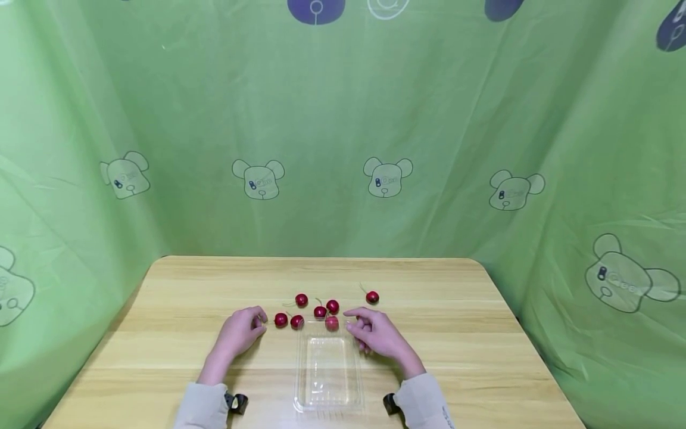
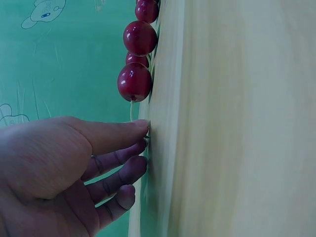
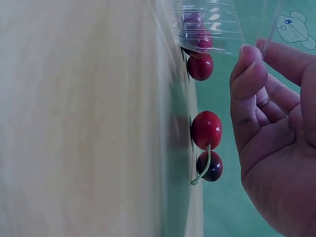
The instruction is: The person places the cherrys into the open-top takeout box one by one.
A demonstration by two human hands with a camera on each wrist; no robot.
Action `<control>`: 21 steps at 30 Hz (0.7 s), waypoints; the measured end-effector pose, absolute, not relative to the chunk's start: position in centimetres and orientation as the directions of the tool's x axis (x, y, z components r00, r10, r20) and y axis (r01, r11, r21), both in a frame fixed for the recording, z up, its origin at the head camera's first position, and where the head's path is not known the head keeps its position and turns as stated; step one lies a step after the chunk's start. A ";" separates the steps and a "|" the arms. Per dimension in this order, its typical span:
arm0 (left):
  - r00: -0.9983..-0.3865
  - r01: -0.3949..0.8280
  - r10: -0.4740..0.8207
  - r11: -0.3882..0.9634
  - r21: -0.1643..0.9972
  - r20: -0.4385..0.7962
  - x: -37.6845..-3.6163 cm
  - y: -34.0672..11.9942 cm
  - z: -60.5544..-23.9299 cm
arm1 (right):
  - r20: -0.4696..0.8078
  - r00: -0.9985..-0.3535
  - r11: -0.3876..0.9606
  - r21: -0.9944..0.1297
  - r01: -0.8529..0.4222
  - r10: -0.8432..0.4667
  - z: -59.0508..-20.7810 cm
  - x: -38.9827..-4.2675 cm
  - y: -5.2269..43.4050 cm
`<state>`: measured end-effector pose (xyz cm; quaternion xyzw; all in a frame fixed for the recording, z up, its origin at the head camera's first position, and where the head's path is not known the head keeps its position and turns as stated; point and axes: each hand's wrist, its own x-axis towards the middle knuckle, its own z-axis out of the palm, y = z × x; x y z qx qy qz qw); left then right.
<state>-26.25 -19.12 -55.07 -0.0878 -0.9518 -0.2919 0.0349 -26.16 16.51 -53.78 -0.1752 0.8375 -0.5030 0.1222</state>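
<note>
My left hand [image 1: 241, 330] pinches the thin green stem [image 2: 132, 111] of the leftmost cherry [image 1: 281, 320] between thumb and fingertips. That dark red cherry lies just past the fingers, close to a second cherry [image 1: 297, 322]. A clear plastic box [image 1: 329, 381] stands in front of me, hollow side up, with ribbed walls. At its far right corner my right hand [image 1: 379, 333] holds the rim between thumb and forefinger, the other fingers curled. One cherry [image 1: 331, 323] shows through the box's far wall.
More cherries [image 1: 320, 312] lie behind the box, some with stems. Off to the right rests a single cherry [image 1: 372, 297], beyond my right hand. All lie on a light wooden table [image 1: 455, 333], with a green printed curtain [image 1: 321, 119] around its back and sides.
</note>
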 end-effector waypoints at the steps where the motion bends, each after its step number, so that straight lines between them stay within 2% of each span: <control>1: -0.982 0.187 0.144 0.815 0.549 0.121 -26.2 -19.1 -55.1 | -0.028 -0.909 0.433 -0.885 -0.171 -0.416 -53.8 -26.2 16.5; 21: -0.986 0.165 0.127 0.814 0.557 0.107 -26.1 -18.9 -55.3 | -0.026 -0.907 0.435 -0.883 -0.177 -0.420 -53.5 -26.0 16.6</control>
